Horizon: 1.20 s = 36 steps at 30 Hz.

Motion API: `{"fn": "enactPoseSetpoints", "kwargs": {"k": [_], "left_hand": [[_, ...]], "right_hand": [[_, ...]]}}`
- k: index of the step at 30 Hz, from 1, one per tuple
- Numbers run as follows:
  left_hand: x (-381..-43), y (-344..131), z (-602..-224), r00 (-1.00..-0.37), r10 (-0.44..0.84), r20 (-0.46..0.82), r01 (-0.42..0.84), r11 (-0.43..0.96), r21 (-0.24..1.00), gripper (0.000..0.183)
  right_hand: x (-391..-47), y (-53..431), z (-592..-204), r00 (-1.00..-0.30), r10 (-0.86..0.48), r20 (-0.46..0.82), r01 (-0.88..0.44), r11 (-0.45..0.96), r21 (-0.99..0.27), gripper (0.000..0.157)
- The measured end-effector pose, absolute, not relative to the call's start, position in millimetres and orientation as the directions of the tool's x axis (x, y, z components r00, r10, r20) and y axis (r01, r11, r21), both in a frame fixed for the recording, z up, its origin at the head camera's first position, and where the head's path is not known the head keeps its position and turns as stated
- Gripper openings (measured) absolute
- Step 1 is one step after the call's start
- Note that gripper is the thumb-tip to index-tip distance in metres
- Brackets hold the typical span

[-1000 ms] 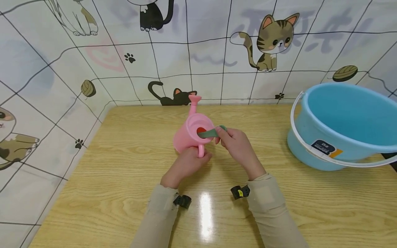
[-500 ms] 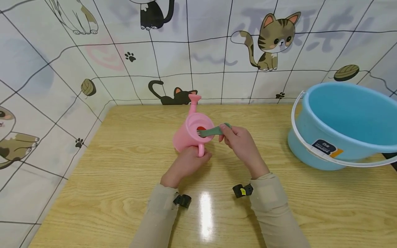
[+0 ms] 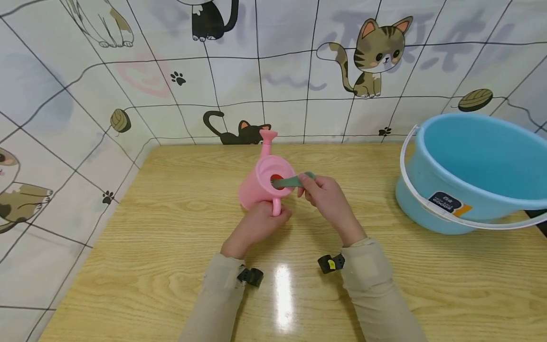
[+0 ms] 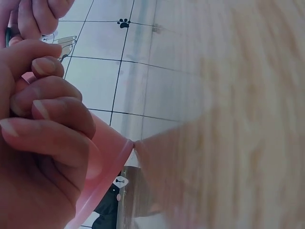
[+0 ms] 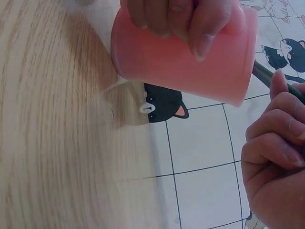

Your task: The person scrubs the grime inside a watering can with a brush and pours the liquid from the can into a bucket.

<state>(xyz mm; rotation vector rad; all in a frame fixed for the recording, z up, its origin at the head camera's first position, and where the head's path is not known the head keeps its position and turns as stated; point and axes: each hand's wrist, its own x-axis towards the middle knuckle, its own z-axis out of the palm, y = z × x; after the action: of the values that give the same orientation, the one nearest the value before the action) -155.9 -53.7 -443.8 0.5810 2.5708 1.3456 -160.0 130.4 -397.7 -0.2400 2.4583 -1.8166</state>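
A pink watering can (image 3: 252, 187) leans tilted on the wooden table, its spout pointing to the back wall and its round opening facing up towards me. My left hand (image 3: 258, 223) grips its handle; the curled fingers show in the left wrist view. Between thumb and fingers my right hand (image 3: 329, 199) pinches a slim green fork (image 3: 288, 182), whose tip reaches into the opening. Something red (image 3: 277, 178) shows inside the can, its kind hidden. In the right wrist view the fork's dark green shaft (image 5: 267, 75) enters at the can's rim.
A large light-blue bucket (image 3: 427, 190) with a white handle (image 3: 412, 183) stands at the right of the table (image 3: 171, 237). Behind and to the left is a cat-patterned wall covering (image 3: 290, 85), close past the spout.
The right hand drew the fork back a little to the right, showing its tines, then moved it left into the can again. The left hand and can stay put.
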Motion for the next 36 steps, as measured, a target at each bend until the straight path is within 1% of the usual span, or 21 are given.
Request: {"fn": "enactPoseSetpoints", "kwargs": {"k": [6, 9, 12, 16, 20, 28, 32, 36], "left_hand": [[-158.0, -54.2, -443.3, -0.906, 0.423, 0.031, 0.262, 0.501, 0.825, 0.037], [-158.5, -55.3, -443.9, -0.908, 0.418, 0.029, 0.258, 0.502, 0.826, 0.037], [-159.3, -57.0, -444.1, -0.909, 0.416, 0.027, 0.252, 0.496, 0.831, 0.037], [-160.2, -58.4, -443.6, -0.915, 0.403, 0.021, 0.235, 0.49, 0.84, 0.038], [-159.6, -58.2, -443.1, -0.921, 0.391, 0.011, 0.223, 0.501, 0.836, 0.038], [-158.0, -55.4, -444.1, -0.916, 0.4, 0.014, 0.235, 0.509, 0.828, 0.035], [-158.4, -53.1, -448.0, -0.911, 0.413, 0.022, 0.252, 0.511, 0.822, 0.032], [-158.6, -51.7, -449.1, -0.91, 0.413, 0.03, 0.259, 0.513, 0.818, 0.034]], "right_hand": [[-163.0, 127.3, -403.1, -0.98, -0.198, 0.019, -0.06, 0.204, -0.977, 0.049], [-164.3, 124.0, -405.0, -0.976, -0.218, 0.018, -0.045, 0.123, -0.991, 0.046], [-161.2, 118.8, -398.4, -0.974, -0.227, 0.015, -0.032, 0.072, -0.997, 0.042], [-155.5, 112.3, -386.4, -0.975, -0.222, 0.01, -0.028, 0.078, -0.997, 0.039], [-155.3, 111.0, -387.3, -0.977, -0.212, 0.004, -0.025, 0.1, -0.995, 0.039], [-164.2, 116.0, -409.2, -0.979, -0.205, -0.014, -0.007, 0.104, -0.995, 0.043], [-162.1, 118.1, -411.0, -0.978, -0.206, -0.039, 0.027, 0.063, -0.998, 0.044], [-160.6, 118.6, -409.2, -0.968, -0.239, -0.072, 0.074, 0.0, -0.997, 0.037]]}}
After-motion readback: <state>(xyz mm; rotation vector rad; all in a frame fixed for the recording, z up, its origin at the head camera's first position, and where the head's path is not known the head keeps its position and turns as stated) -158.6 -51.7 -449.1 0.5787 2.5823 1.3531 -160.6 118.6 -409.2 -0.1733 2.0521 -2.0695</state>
